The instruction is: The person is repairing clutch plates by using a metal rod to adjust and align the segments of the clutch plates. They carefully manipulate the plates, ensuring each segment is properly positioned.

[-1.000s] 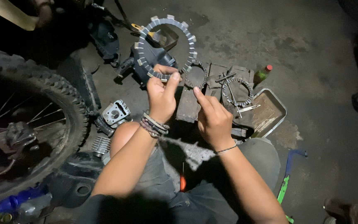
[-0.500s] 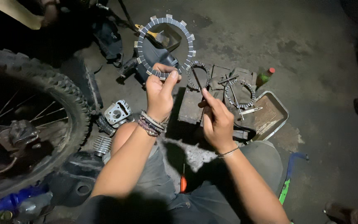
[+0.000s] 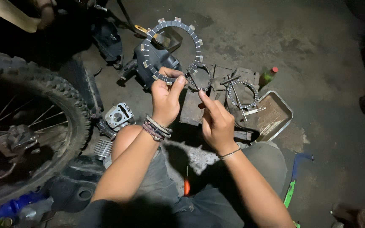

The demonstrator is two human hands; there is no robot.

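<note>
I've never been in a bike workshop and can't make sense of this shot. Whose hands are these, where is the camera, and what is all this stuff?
The camera sits on the person's head and looks down, so both arms reaching out from the bottom edge are their own. The left hand pinches a large toothed ring, a flat friction-style plate with tabs around its edge, and holds it up. The right hand holds a smaller thin ring between its fingertips beside it. Below is a dark concrete floor. On it lie a metal tray, another toothed ring, a small green bottle and an engine cylinder. A knobby motorcycle wheel fills the left.
</note>
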